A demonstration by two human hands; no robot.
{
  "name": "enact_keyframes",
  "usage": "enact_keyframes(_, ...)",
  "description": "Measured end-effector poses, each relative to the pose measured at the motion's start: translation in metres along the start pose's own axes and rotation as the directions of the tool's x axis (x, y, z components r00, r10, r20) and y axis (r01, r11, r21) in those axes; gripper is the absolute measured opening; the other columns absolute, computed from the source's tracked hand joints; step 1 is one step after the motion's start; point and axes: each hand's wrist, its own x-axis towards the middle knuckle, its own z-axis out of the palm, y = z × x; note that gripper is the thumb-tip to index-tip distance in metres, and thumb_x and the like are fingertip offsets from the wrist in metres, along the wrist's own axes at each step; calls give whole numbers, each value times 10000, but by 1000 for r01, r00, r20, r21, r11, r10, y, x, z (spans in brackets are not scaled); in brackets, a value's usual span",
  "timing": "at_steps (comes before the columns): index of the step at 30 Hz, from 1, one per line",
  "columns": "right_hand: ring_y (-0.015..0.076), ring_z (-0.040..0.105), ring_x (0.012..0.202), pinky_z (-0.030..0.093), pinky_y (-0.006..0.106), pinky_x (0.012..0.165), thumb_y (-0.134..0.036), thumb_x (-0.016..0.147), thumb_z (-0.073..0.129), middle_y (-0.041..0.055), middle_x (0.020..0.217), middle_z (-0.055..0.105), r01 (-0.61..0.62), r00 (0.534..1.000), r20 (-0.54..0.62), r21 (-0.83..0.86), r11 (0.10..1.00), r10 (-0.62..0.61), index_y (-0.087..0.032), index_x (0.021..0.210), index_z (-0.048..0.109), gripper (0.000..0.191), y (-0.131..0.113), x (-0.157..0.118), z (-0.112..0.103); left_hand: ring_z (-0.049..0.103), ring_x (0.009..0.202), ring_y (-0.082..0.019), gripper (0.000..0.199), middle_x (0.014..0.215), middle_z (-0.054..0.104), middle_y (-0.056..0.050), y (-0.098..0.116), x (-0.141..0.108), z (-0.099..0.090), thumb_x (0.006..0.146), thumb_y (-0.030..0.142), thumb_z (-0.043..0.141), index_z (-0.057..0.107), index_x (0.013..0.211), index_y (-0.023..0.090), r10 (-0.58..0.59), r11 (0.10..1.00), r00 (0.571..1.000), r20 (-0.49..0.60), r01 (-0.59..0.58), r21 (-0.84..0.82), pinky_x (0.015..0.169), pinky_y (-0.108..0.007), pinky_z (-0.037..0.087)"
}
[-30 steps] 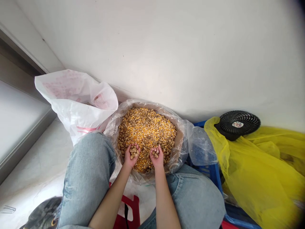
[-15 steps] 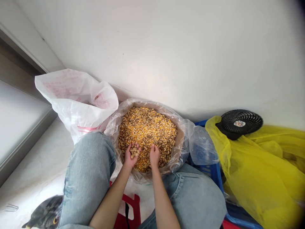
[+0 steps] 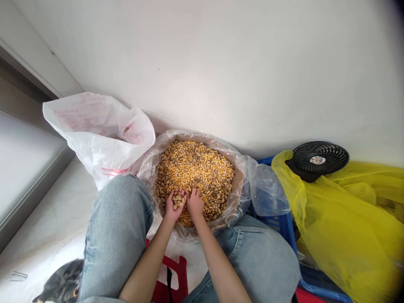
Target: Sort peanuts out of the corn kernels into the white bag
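Observation:
A plastic-lined container (image 3: pixel 243 181) full of loose corn kernels (image 3: pixel 189 168) and unshelled peanuts (image 3: pixel 222 189) stands between my knees. My left hand (image 3: pixel 171 210) is cupped, palm up, over its near edge and holds a small heap of unshelled peanuts (image 3: pixel 179 199). Just to the right, close to the left fingertips, is my right hand (image 3: pixel 195 205), back up, its fingers bent down at the corn and peanuts. Whatever those fingers pinch is hidden.
Left of the container stands an open white woven sack (image 3: pixel 101 143). On the right, a blue crate (image 3: pixel 287 231) sits beside yellow mesh cloth (image 3: pixel 353 227) with a black fan-like disc (image 3: pixel 318 160) on it. A dark mottled animal (image 3: pixel 63 282) is at lower left, near a red stool (image 3: pixel 176 273).
My right hand has moved left across the corn, up beside the left hand. My left hand stays where it was, still holding the peanuts.

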Motion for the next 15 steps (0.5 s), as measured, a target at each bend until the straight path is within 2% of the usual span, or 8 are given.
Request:
enact_keyframes(7, 190, 588, 705, 383, 272, 548, -441, 845, 268, 127, 931, 597, 47, 998, -39, 85, 995, -43, -178, 1047, 486, 397, 10, -3, 6, 609, 656, -119, 147, 715, 632, -21, 1, -1, 1, 783, 164, 429, 556, 708, 164, 23, 1000, 1000, 10, -23, 6, 649, -281, 512)
enact_keyframes(12, 182, 570, 822, 407, 278, 703, -395, 810, 367, 101, 966, 614, 125, 988, -127, 363, 923, -84, -173, 1028, 538, 356, 25, 1, 12, 610, 656, -122, 145, 713, 631, -20, 2, 0, 0, 786, 172, 431, 554, 709, 169, 18, 1000, 1000, 22, -19, 10, 655, -282, 509)
enact_keyframes(15, 178, 562, 819, 404, 279, 746, -393, 787, 393, 90, 884, 635, 86, 988, -157, 524, 847, -3, -153, 906, 583, 329, 31, 5, 13, 611, 671, -125, 134, 725, 630, -18, 2, 1, -2, 786, 185, 435, 554, 724, 175, 16, 1000, 999, 32, -17, 6, 662, -287, 506)
